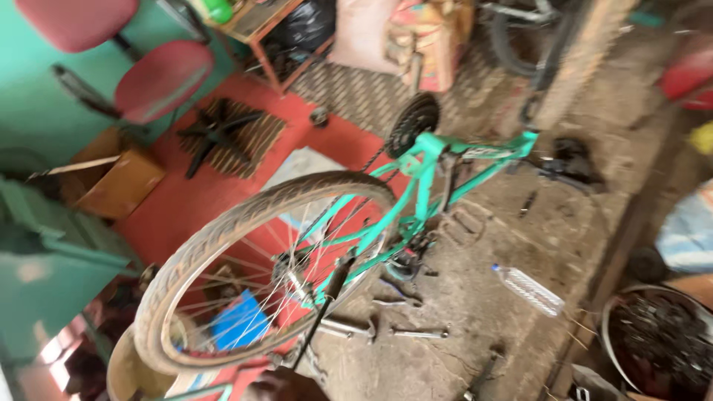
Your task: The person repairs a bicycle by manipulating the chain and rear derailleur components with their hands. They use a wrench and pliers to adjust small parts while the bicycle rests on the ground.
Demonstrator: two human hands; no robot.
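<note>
A turquoise bicycle frame (434, 167) stands upside down in the middle of a workshop floor. Its rear wheel (252, 267) with a dusty brown tyre and silver spokes rises toward me. The chainring (413, 122) sticks up behind the frame, and a chain runs from it down to the hub. Neither of my hands shows in the head view.
Wrenches (386, 327) lie on the dirt floor under the frame, with a clear plastic bottle (529, 289) to the right. A round basin of dark metal parts (661, 341) sits at the lower right. A red office chair (160, 78) and a wooden box (119, 178) stand at the left.
</note>
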